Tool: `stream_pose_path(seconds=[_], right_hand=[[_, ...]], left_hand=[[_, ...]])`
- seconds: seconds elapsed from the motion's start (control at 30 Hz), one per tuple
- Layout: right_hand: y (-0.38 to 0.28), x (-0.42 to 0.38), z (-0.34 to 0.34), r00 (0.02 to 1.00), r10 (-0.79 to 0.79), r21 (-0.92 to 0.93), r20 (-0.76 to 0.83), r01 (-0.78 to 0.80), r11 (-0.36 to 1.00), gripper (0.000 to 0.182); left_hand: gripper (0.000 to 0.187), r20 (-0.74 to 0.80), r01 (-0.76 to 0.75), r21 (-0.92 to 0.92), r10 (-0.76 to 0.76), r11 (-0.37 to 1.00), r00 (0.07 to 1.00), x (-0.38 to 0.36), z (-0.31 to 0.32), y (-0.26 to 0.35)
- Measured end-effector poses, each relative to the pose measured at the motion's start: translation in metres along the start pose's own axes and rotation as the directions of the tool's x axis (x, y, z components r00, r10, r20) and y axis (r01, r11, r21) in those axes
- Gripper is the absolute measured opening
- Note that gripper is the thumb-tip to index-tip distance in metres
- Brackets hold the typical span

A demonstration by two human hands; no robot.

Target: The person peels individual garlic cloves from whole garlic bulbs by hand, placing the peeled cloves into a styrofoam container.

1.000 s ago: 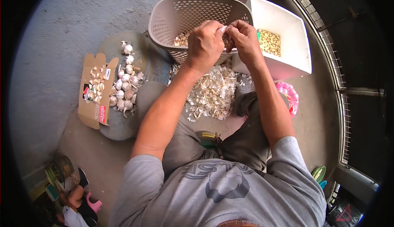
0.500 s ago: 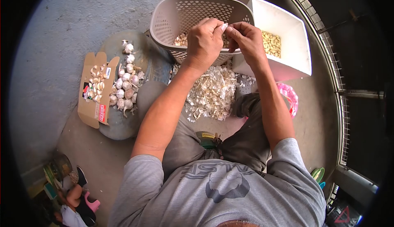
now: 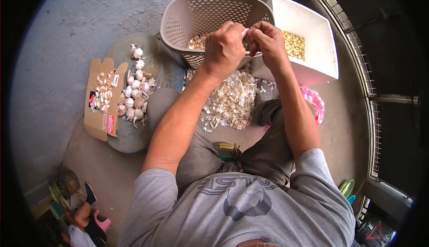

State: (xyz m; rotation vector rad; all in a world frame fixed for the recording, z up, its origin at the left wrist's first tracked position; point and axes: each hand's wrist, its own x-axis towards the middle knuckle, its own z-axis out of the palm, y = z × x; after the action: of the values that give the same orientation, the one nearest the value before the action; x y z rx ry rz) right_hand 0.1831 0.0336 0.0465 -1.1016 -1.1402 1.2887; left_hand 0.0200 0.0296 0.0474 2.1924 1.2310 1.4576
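My left hand (image 3: 225,46) is closed around a small pale piece, apparently a garlic clove (image 3: 244,33), above the near rim of a brown perforated basket (image 3: 175,39). Close beside it, the fingers of my right hand (image 3: 269,41) pinch at the same piece. Unpeeled cloves lie inside the basket. To the right, a white foam box (image 3: 319,46) holds many peeled cloves (image 3: 293,46). Below the basket is a heap of papery garlic skins (image 3: 232,99). Whole garlic bulbs (image 3: 137,88) rest on a round stool at the left, next to cardboard with loose cloves (image 3: 103,91).
A pink bag (image 3: 314,105) stands on the floor by my right knee. Metal grating (image 3: 360,63) runs along the right side. Another person's leg (image 3: 83,213) shows at the lower left, beside a pink object (image 3: 103,220).
The fingers of my hands have shifted slightly around the small piece. The whole view has moved a little, with the basket and box slightly higher and further left.
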Motion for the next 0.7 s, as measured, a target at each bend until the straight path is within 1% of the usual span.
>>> stream_pose_path(seconds=[0.07,0.1,0.17,0.2,0.23,0.3,0.33,0.37,0.4,0.43,0.53,0.57,0.67,0.7], right_hand=[[-0.001,-0.001,0.0,1.0,0.008,-0.023,-0.008,-0.008,1.0,0.009],[-0.002,-0.002,0.0,1.0,0.012,-0.034,-0.011,-0.012,0.999,0.008],[-0.002,-0.001,-0.005,0.991,0.06,-0.134,0.118,-0.044,0.99,0.006],[-0.004,-0.001,-0.006,0.98,0.089,-0.186,0.179,-0.055,0.981,0.005],[-0.005,-0.002,-0.006,0.957,0.111,-0.334,0.267,-0.016,0.943,0.005],[-0.009,-0.007,-0.005,0.887,0.19,-0.587,0.42,0.106,0.802,0.007],[-0.002,-0.005,-0.007,0.878,0.075,-0.569,0.472,0.239,0.787,0.009],[0.01,-0.003,-0.009,0.852,-0.038,-0.542,0.522,0.366,0.756,0.01],[0.009,-0.005,-0.005,0.81,-0.146,-0.509,0.568,0.486,0.71,0.011],[0.002,-0.008,-0.008,0.876,0.096,-0.537,0.473,0.2,0.819,0.011],[-0.012,-0.005,-0.011,0.953,0.205,-0.505,0.223,-0.066,0.86,0.015],[-0.004,-0.002,-0.015,0.967,0.081,-0.387,0.243,0.02,0.922,0.019],[-0.015,-0.008,-0.005,0.981,0.028,-0.055,0.192,-0.018,0.998,0.024],[-0.016,-0.009,-0.002,0.981,-0.011,-0.047,0.196,0.02,0.999,0.026]], left_hand=[[0.005,-0.046,0.037,-0.089,-0.041,0.995,0.998,0.003,0.002,-0.005],[0.005,-0.037,0.097,-0.138,-0.103,0.986,0.994,0.004,-0.001,-0.003],[0.008,-0.01,0.215,-0.235,-0.224,0.948,0.975,0.008,-0.008,0.002],[0.009,-0.015,0.235,-0.26,-0.248,0.937,0.969,0.009,-0.01,0.003],[0.01,-0.02,0.254,-0.285,-0.271,0.924,0.962,0.011,-0.011,0.003],[0.012,0.001,0.305,-0.346,-0.325,0.887,0.946,0.011,-0.011,0.001],[0.012,0.027,0.337,-0.38,-0.354,0.861,0.935,0.011,-0.009,-0.003],[0.012,0.055,0.37,-0.412,-0.382,0.833,0.922,0.01,-0.008,-0.005],[0.013,0.09,0.402,-0.435,-0.406,0.805,0.909,0.011,-0.01,-0.004],[0.014,0.126,0.436,-0.458,-0.429,0.775,0.895,0.012,-0.014,-0.001],[0.016,0.224,0.504,-0.567,-0.467,0.651,0.855,0.013,-0.015,-0.003],[0.016,0.255,0.52,-0.607,-0.472,0.601,0.844,0.013,-0.014,-0.005],[0.017,0.347,0.566,-0.67,-0.472,0.48,0.811,0.011,-0.01,-0.014],[0.017,0.348,0.571,-0.652,-0.473,0.498,0.81,0.011,-0.009,-0.013]])
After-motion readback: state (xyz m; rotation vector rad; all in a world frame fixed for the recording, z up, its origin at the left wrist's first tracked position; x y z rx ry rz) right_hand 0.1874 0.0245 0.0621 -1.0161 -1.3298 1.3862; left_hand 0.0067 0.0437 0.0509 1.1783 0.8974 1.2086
